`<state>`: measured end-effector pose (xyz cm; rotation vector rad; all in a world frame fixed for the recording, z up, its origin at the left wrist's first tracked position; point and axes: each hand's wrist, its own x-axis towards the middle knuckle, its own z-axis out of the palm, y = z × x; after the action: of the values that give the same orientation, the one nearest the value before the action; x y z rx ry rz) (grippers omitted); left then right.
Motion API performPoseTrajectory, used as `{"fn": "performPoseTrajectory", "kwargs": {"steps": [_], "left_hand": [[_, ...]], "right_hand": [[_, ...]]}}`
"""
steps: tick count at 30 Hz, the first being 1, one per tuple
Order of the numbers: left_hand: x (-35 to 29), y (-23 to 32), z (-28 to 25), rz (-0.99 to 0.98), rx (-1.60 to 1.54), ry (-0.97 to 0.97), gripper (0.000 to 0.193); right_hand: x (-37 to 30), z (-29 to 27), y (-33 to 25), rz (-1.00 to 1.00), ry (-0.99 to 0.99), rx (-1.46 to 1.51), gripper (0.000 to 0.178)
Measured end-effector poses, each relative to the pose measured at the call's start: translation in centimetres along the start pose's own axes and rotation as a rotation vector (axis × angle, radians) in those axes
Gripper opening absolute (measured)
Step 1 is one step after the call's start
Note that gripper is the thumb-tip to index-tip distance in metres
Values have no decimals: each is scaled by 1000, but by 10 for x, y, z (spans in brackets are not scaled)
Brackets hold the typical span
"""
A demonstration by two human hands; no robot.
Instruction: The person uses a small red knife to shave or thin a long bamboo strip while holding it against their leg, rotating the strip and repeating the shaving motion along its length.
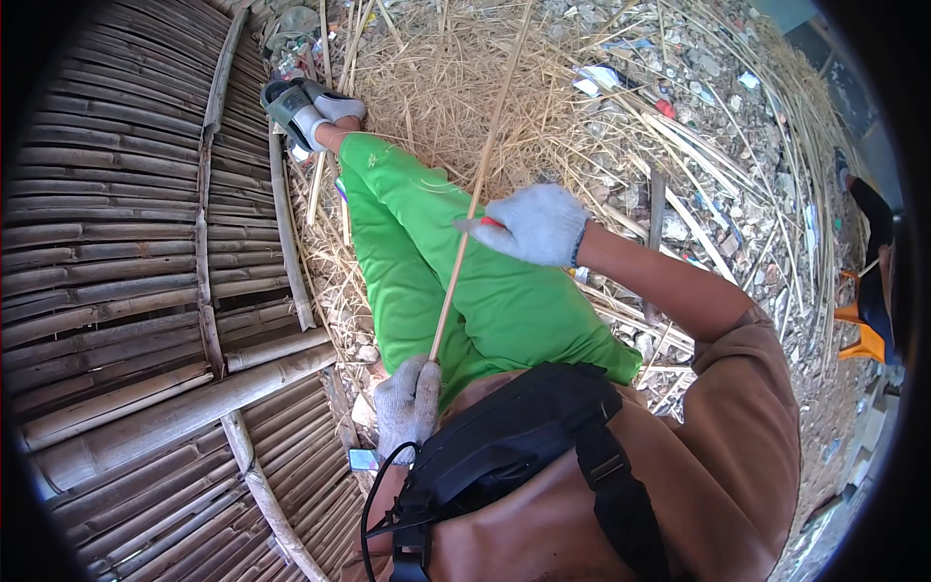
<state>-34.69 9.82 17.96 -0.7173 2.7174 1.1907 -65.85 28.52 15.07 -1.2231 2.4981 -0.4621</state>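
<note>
A long, thin bamboo strip (493,126) slants across my lap and runs out past the top of the head view. Its near end is gripped in my gloved left hand (405,407), close to my waist. My right hand (539,225), in a white knit glove, is closed around a small knife with a red handle (493,222). The knife's short blade (466,225) lies across the strip, touching or nearly touching it above my green trousers (524,315). A few pale shavings rest on the trouser leg near the knee.
Bamboo slats (116,233) form a platform or panel along my left. Straw-like shavings (436,92) cover the ground ahead, with rubble and litter (718,126) to the right. A black waist bag (524,436) sits across my front. Far right are an orange stool (861,335) and another person (873,218).
</note>
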Motion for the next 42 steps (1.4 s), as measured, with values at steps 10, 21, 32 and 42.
{"fn": "performPoseTrajectory", "kwargs": {"steps": [10,21,32,42], "left_hand": [[1,6,-1,-79,-109,-64,33],[2,12,8,-245,-454,-153,35],[7,31,2,-425,-752,-259,36],[16,12,5,-443,-975,-381,41]], "right_hand": [[2,-8,8,32,-60,-29,77],[0,-1,29,57,17,-38,71],[-14,15,20,-28,181,49,67],[-5,21,74,81,272,62,62]]}}
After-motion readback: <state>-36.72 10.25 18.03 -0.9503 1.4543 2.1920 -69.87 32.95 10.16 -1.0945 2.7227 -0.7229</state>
